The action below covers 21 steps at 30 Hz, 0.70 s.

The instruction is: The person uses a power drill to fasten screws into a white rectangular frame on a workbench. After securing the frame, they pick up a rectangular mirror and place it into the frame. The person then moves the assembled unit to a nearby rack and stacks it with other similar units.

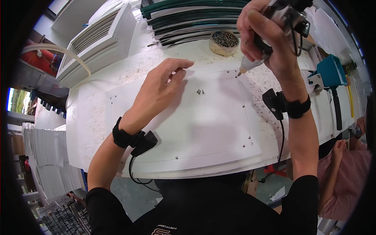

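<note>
My right hand (268,37) is wrapped round a power screwdriver (252,62), its tip angled down at a screw (236,76) near the far right corner of a white panel (168,137). Over the panel's far middle is my left hand (166,80), index finger stretched to the right and the other fingers loosely bent. Nothing shows between its finger and thumb. Several loose small screws (199,92) lie on the panel to the right of that hand. More screw heads, such as one screw (176,158), dot the panel's edges.
A round tub of screws (223,42) stands beyond the panel, before a stack of dark green strips (188,19). A white louvred frame (98,43) stands far left. At right are a teal tool (331,72) and a person in a striped top (344,180).
</note>
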Available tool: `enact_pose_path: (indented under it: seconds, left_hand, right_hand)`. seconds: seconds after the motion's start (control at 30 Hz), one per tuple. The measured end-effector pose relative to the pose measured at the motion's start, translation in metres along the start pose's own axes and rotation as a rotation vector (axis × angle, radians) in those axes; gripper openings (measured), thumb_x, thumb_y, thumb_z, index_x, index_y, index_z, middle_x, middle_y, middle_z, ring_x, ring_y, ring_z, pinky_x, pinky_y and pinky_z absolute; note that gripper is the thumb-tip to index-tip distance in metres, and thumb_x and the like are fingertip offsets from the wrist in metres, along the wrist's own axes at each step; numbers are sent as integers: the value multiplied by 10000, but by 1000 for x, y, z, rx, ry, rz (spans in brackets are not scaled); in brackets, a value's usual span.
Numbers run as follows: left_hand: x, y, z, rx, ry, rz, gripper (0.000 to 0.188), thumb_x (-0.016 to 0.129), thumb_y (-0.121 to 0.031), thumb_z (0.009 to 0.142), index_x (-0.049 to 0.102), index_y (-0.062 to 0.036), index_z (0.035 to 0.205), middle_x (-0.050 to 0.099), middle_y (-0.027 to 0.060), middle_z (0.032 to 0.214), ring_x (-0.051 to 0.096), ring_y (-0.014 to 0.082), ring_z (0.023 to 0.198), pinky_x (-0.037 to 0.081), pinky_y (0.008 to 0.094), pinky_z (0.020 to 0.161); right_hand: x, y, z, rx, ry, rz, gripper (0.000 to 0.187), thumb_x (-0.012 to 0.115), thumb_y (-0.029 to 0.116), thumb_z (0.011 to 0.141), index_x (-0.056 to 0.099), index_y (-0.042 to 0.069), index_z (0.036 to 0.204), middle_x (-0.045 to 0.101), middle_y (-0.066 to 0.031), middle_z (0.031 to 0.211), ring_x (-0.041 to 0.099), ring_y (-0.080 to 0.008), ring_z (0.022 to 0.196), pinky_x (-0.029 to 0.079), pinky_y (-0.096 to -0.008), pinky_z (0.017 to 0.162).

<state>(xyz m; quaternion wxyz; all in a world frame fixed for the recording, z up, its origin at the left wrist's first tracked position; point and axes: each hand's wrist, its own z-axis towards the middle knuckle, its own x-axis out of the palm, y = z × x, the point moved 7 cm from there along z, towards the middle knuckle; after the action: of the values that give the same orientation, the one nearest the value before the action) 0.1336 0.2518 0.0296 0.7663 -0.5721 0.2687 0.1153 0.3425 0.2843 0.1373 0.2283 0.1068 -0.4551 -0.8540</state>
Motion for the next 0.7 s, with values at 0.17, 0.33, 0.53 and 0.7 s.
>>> enact_pose_path:
  seconds: [0.17, 0.33, 0.53, 0.7]
  left_hand:
    - [-18, 1, -52, -84, 63, 325, 276, 661, -144, 978, 670, -36, 1231, 655, 133, 1226, 662, 267, 1076, 537, 366, 925]
    - [-4, -25, -87, 88, 178, 456, 283, 704, -120, 917, 645, -19, 1176, 633, 148, 1193, 606, 320, 1099, 513, 400, 946]
    - [-4, -28, -111, 251, 125, 495, 315, 738, -108, 873, 636, 12, 1146, 628, 147, 1190, 595, 321, 1077, 499, 389, 961]
    - [-8, -24, -113, 241, 144, 485, 310, 730, -96, 874, 627, 8, 1147, 625, 142, 1165, 595, 321, 1067, 502, 395, 954]
  right_hand:
    - [52, 23, 30, 31, 84, -265, 245, 669, 278, 1009, 583, 61, 935, 574, -29, 674, 496, -76, 478, 416, -246, 432]
    - [147, -35, 66, -312, 400, -664, 302, 784, 308, 940, 650, 43, 993, 599, 14, 696, 512, -63, 621, 420, -272, 559]
    - [209, -142, 93, 18, 659, -830, 237, 741, 119, 886, 639, 14, 1072, 684, -136, 798, 641, -285, 734, 526, -392, 719]
    - [223, -189, 95, 70, 714, -974, 408, 738, 185, 827, 653, -14, 1173, 684, -238, 1004, 674, -396, 969, 524, -471, 878]
